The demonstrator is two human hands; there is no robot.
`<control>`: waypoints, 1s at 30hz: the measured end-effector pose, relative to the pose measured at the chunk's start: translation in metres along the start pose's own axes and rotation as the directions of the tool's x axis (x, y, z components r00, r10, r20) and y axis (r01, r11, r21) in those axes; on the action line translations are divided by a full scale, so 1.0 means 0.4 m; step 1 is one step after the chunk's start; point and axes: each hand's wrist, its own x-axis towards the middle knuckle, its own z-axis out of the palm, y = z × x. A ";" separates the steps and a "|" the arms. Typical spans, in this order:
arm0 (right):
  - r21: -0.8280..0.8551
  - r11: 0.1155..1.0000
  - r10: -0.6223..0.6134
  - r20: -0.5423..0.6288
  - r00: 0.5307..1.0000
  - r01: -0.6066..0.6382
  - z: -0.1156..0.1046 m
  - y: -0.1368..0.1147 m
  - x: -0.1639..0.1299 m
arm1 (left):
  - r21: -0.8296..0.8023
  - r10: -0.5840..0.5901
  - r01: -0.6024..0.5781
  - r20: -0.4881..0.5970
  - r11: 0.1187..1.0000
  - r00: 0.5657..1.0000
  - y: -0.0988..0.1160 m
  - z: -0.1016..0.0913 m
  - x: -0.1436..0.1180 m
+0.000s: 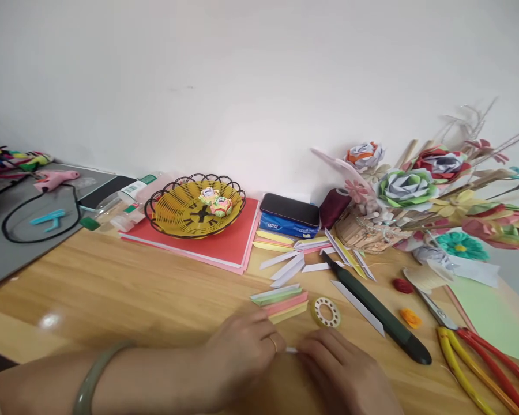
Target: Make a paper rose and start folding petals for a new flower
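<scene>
Both hands were low on the wooden table (112,288), fingertips meeting over a small white paper piece (291,349). Left hand (242,351) and right hand (341,369) both looked pinched on it, though most of the piece was hidden – a fold or crease in progress, I'd judge. Stack of coloured paper strips (281,301) and tape roll (326,312) sat just beyond the fingers; black craft knife (380,311) and scissors (471,340) further right. Next move calls for pressing the crease flat – steady two-handed pinch

We see only a sliver of white paper (291,350) between our hands; the scissors (480,351) run off frame.
</scene>
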 end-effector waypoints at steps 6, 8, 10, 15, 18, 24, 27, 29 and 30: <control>-0.039 0.999 -0.022 0.007 1.000 0.022 -0.014 0.001 -0.002 | 0.027 -0.087 0.086 0.032 0.996 0.996 -0.006 0.020 -0.007; -0.048 0.998 -0.029 0.052 0.998 0.032 -0.018 0.001 0.002 | 0.051 -0.089 0.087 0.042 0.995 0.995 -0.005 0.020 -0.006; -0.063 0.996 -0.051 0.060 0.997 0.055 -0.016 0.000 0.004 | 0.077 -0.065 0.062 0.038 0.995 0.997 -0.004 0.015 -0.004; -0.019 1.000 -0.013 0.084 0.996 0.015 -0.027 -0.008 0.010 | -0.091 -0.152 0.149 -0.024 0.985 0.988 -0.028 -0.039 0.012; 0.002 1.000 -0.024 0.141 0.990 0.024 -0.061 -0.007 0.025 | -0.151 -0.322 0.311 -0.058 0.938 0.945 -0.062 -0.078 0.031; -0.077 0.997 -0.015 0.138 0.990 0.026 -0.097 0.016 0.096 | -0.166 -0.445 0.461 0.127 0.872 0.887 -0.095 -0.081 0.066; -0.147 0.986 -0.046 0.205 0.978 0.077 -0.080 0.025 0.130 | -0.158 -0.417 0.435 0.136 0.886 0.899 -0.096 -0.061 0.075; -0.190 0.975 -0.075 0.204 0.976 0.115 -0.063 0.030 0.141 | -0.143 -0.383 0.402 0.141 0.905 0.913 -0.098 -0.052 0.079; -0.204 0.971 -0.086 0.200 0.976 0.128 -0.055 0.032 0.142 | -0.132 -0.366 0.385 0.148 0.913 0.919 -0.100 -0.049 0.080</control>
